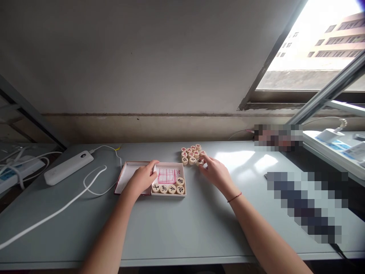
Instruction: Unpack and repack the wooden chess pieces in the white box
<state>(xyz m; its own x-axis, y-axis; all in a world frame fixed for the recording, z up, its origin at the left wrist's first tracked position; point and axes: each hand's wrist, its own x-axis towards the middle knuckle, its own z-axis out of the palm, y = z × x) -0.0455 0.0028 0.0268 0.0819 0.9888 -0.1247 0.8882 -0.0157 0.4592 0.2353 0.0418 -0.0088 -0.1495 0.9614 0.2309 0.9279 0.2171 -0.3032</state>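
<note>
A hinged box (184, 179) lies open on the desk, its lid (125, 175) folded out to the left. Several round Chinese chess pieces (172, 189) with black characters line its front and right side; a pink grid shows on the floor of the tray. My left hand (140, 178) grips the box near its hinge side, index finger on the far edge, thumb inside. Right of the box, stacked Chinese chess pieces (191, 154) with red and black characters stand in a cluster. My right hand (215, 170) pinches a black-character piece (200, 162) at the cluster's near right corner.
On the left of the grey desk (176, 228) lies a white power bank (70, 167) with a white cable (65, 207) looping toward the box. Power strips stand on both sides. A wall rises behind, with a window (313, 53) at the right. Blurred patches hide items at right.
</note>
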